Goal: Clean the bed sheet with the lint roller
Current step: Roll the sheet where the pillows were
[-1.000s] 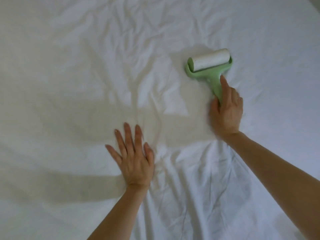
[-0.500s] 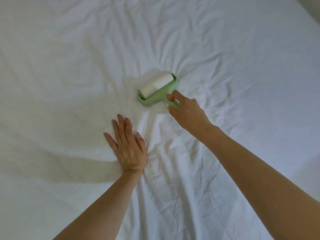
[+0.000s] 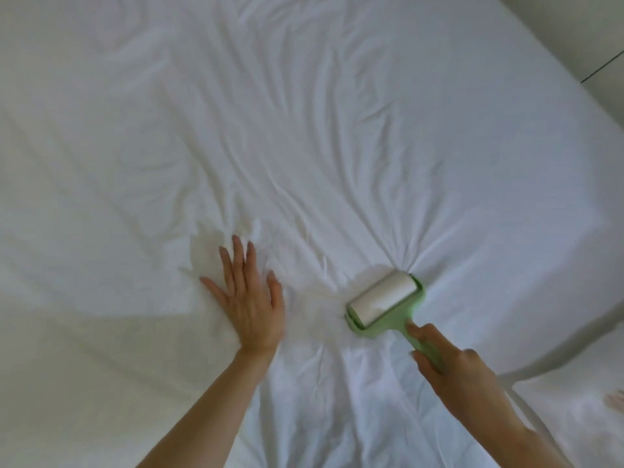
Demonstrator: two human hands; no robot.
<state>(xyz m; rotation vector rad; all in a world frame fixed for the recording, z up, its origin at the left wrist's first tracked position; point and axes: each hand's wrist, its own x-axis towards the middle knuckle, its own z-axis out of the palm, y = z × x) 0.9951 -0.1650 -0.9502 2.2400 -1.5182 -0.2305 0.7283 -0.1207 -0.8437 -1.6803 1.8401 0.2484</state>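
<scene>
The left hand [image 3: 250, 298] lies flat on the white bed sheet [image 3: 304, 130], palm down, with its fingers straight and slightly spread, pointing away from the person and holding nothing. The sheet puckers into small folds just beyond its fingertips. To the right of it, with a strip of bare sheet between them, the right hand [image 3: 452, 363] grips the green handle of the lint roller [image 3: 385, 304]. The forefinger is stretched along the top of the handle towards the head, and the other fingers and the thumb curl round the handle. The roller's head sits just ahead of and to the left of the right hand, resting on the sheet between the two hands but nearer the right one. Its white sticky roll [image 3: 383, 297] lies in the green frame, angled so that its far end points up and to the right. Creases fan out across the sheet from the far corner of the roller's head, and longer wrinkles run away from both hands over the bed. Both forearms are bare and reach in from the lower edge. Well beyond the right hand, at the upper right corner, a pale floor [image 3: 601, 35] shows past the edge of the bed.
</scene>
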